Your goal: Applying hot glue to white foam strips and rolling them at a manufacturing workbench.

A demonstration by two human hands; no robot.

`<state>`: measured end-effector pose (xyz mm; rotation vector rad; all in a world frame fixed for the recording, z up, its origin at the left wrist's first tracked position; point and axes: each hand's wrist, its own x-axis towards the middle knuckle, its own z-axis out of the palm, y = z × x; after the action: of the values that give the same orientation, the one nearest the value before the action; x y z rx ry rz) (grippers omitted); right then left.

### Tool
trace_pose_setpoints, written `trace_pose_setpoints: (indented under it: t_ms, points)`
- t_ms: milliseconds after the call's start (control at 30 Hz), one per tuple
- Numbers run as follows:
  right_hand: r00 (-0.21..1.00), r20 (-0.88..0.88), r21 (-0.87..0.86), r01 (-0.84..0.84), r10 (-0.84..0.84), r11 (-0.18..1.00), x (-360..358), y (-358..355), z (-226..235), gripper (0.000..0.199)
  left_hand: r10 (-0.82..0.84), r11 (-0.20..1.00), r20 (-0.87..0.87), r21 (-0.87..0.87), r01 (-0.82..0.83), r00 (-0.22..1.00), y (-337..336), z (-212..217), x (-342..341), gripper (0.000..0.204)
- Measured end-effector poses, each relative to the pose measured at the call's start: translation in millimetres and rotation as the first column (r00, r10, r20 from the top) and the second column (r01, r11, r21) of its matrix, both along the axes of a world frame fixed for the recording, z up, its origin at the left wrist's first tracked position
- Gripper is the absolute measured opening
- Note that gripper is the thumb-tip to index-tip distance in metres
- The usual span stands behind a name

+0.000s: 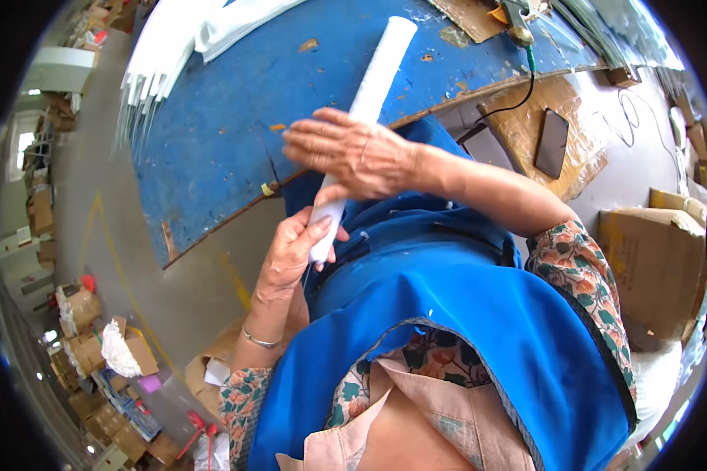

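Note:
A long white roll [382, 71] slants from over the blue table down toward my lap. It looks like thin sheet material wound into a tube. My left hand [292, 245] is closed around its lower end, with the thumb on top. Across the middle of the roll lies my right hand [357, 155], palm down, its fingers stretched out flat and pointing left; it is slightly blurred. The part of the roll under this palm is hidden. Just below my left fingers a thin tip seems to poke out of the roll's end.
The worn blue table [236, 102] bears a bundle of white strips [169, 59] at far left. A glue gun [518, 27] with a black cable lies at far right. Right of me, a phone [552, 143] rests on a taped carton [518, 125]; a bigger cardboard box [652, 267] stands nearer.

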<state>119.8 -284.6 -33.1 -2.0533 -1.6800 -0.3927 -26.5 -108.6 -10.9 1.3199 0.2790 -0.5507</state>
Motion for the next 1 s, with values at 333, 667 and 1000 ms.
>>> trace_pose_setpoints:
  t_ms: [333,667,1000]
  points:
    - [0.864,-0.176,-0.071,0.467,-0.472,0.881,143,-70,2,0.056,0.028,0.985,0.092,-0.175,-0.011,0.995,13,-4,-5,0.057]
    - [0.907,-0.216,0.121,0.393,-0.362,0.912,77,-61,31,0.057,0.064,0.987,0.064,-0.148,-0.053,0.996,16,2,-21,0.035]
    - [0.963,-0.180,-0.025,-0.209,0.201,0.978,-41,-2,20,0.084,0.075,0.959,0.123,-0.281,-0.038,0.990,16,1,1,0.019]
